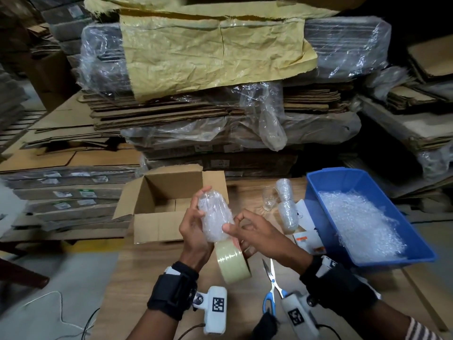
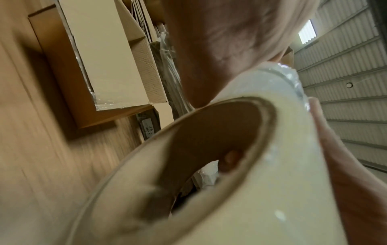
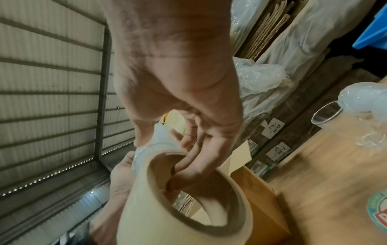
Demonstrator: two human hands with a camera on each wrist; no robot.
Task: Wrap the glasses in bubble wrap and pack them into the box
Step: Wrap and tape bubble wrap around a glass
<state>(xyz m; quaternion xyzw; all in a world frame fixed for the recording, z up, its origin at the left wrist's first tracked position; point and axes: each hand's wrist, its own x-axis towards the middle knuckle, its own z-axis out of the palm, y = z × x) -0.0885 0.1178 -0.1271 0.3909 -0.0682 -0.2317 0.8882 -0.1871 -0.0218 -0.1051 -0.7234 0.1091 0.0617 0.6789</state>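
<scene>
Left hand (image 1: 193,224): curled round the clear bubble-wrapped glass bundle (image 1: 215,217), held upright above the desk (image 1: 137,271), just before the open brown cardboard box (image 1: 171,204).
Right hand (image 1: 255,231): thumb pressing the bundle; fingers hooked through the cream tape roll (image 1: 232,261).
Risk: the roll's weight may drag the tape askew or loosen the wrap; the tape end is probably attached, unclear.
Bundle: cloudy, oval, fully covered.

Right hand (image 3: 188,116) fingers hooked through tape roll (image 3: 188,207) core
</scene>
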